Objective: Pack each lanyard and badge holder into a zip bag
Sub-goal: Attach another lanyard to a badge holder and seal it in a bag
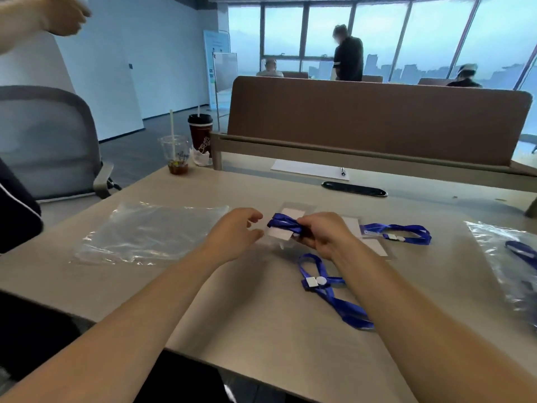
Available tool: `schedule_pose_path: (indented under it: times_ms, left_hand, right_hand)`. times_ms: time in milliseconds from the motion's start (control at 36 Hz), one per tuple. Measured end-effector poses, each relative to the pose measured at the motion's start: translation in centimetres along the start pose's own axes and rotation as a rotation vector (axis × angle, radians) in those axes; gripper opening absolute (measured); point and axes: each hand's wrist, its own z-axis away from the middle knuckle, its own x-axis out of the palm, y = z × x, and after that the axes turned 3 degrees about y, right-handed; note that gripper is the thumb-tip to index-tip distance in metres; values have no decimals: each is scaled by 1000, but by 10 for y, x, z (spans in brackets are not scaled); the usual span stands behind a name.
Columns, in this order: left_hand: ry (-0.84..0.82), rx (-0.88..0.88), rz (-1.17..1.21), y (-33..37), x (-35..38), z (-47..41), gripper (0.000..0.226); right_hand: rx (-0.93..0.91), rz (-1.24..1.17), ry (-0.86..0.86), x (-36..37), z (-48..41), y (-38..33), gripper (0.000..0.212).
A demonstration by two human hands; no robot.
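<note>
My right hand (322, 234) grips a blue lanyard (283, 223) bunched around a clear badge holder with a white card (280, 234), just above the table. My left hand (235, 234) hovers close to the left of that bundle, fingers loosely curved and holding nothing. A stack of empty clear zip bags (145, 231) lies flat at the left. A second blue lanyard (331, 292) lies loose near my right forearm. A third lanyard (404, 232) with a badge holder sits to the right. At the far right lies a zip bag (505, 257) with a blue lanyard inside.
Two drink cups (200, 138) with straws stand at the table's back left. A white paper with a pen (311, 170) and a black cable slot (354, 189) lie behind the work area, before a brown divider (377, 123). A grey chair (49, 141) stands left; another person's hand (64, 13) reaches in top left.
</note>
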Motion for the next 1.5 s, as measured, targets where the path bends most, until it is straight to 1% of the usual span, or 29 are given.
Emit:
schedule_pose_path:
  times_ms: [56,167,333,472,639,722,750,806,917,1083,1194,1250,1361,1389,1500]
  left_hand:
    - [15,-42,-33,-6,-8,-3,38]
    - [7,-132,-103,-16,-21,-9,37]
    - [-9,-317,-164,-37,-27,-16,42]
    - [-48,-365,-240,-51,-20,-22,43]
    - [-65,-366,-333,-60,-14,-29,32]
    - [-74,-375,-353,-59,-15,-31,30]
    - [-62,-370,-354,-58,-16,-31,28]
    - [-40,-353,-369,-58,-17,-30,28]
    - [-5,-330,-385,-56,-20,-28,24]
    - [72,-274,-327,-54,-27,-25,16]
    - [109,-262,-249,-51,-30,-26,13]
    - [122,-244,-190,-49,-30,-26,11]
    - [92,-222,-64,-40,-29,-28,27]
    - [72,-210,-58,-37,-27,-28,27]
    - [18,-136,-28,-22,-19,-26,2]
  right_hand:
    - [-1,16,-10,10,-3,0,5]
    - [-8,79,-8,28,-11,2,12]
    - [-34,212,-16,52,-28,6,15]
    - [-54,268,-27,63,-34,8,17]
    - [-51,239,-32,63,-34,7,9]
    - [-44,229,-38,59,-33,6,4]
    - [-41,234,-36,57,-31,6,5]
    - [-41,247,-29,54,-30,5,15]
    - [-61,272,-34,50,-25,4,18]
    - [-99,278,-27,43,-22,2,20]
    - [-115,261,-19,40,-17,-1,6]
    - [-126,253,-13,37,-16,-2,8]
    - [-143,247,10,28,-15,-3,9]
    - [-142,249,21,24,-15,-4,9]
    - [-119,232,55,6,-11,-8,11]
